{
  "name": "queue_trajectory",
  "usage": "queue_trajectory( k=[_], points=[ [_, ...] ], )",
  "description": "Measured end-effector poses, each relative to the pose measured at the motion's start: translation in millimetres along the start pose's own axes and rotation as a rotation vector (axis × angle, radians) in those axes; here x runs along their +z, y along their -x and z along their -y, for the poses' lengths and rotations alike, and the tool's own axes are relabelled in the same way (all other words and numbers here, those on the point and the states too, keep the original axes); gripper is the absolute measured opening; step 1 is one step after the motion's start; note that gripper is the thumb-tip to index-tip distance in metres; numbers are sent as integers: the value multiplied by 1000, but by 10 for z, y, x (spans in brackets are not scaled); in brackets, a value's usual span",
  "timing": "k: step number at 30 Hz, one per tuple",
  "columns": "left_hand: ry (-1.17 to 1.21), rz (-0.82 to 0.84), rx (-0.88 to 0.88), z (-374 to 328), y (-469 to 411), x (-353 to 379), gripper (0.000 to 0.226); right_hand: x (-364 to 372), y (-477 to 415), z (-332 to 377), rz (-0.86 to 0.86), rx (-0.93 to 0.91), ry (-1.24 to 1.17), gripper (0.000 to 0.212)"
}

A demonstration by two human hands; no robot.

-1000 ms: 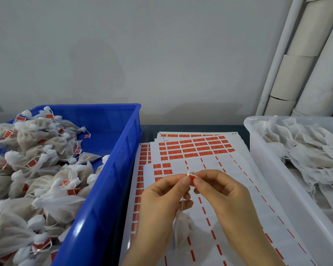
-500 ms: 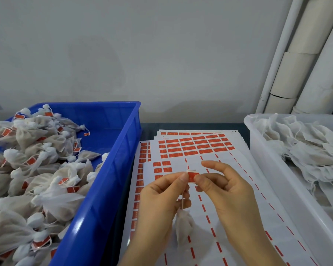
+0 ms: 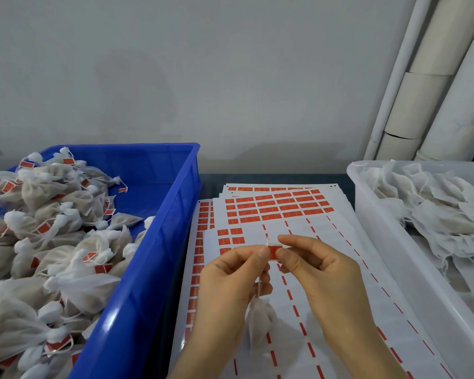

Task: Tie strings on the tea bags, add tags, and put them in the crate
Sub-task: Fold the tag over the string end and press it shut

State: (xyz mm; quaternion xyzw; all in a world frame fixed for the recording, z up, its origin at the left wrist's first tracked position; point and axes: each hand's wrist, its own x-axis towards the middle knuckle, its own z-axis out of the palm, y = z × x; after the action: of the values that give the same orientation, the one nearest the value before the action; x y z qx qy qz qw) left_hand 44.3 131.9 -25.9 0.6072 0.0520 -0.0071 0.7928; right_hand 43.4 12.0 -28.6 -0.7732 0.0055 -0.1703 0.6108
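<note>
Now that the red tag (image 3: 273,250), edge-on a second ago, shows flat, I see left hand (image 3: 230,280) and right hand (image 3: 320,272) fingers pinching it, the tea bag (image 3: 260,321) hanging below them by its string (image 3: 258,288), seemingly nearly ready for the blue crate (image 3: 153,242).

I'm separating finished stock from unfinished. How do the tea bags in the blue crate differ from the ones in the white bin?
The tagged tea bags in the blue crate carry red tags; the untagged tea bags in the white bin show none. The tagged tea bags are cinched at the neck into plump pouches; the untagged tea bags lie flatter and loose. Both are pale fabric bags heaped in piles.
</note>
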Motion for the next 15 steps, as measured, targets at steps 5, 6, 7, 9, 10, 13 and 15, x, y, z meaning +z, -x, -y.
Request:
queue_trajectory(
  k=[5, 6, 7, 9, 10, 13, 15],
  points=[
    [-3, 12, -2, 13, -8, -12, 20, 2, 1, -17, 19, 15, -6, 18],
    [-7, 8, -1, 17, -11, -15, 19, 5, -1, -26, 30, 26, -6, 17],
    [-13, 1, 1, 19, -15, -20, 19, 10, -3, -30, 38, 35, 1, 18],
    [-19, -4, 7, 21, -23, -29, 19, 13, -15, -42, 38, 52, 10, 22],
    [-20, -5, 10, 20, -27, -29, 19, 10, -27, -50, 37, 68, -18, 24],
    [-31, -3, 30, 20, -24, -31, 19, 12, -32, -41, 86, 102, -134, 29],
    [-51, 6, 57, 22, -17, -25, 21, 30, -16, -20, 91, 76, -141, 24]
  ],
)
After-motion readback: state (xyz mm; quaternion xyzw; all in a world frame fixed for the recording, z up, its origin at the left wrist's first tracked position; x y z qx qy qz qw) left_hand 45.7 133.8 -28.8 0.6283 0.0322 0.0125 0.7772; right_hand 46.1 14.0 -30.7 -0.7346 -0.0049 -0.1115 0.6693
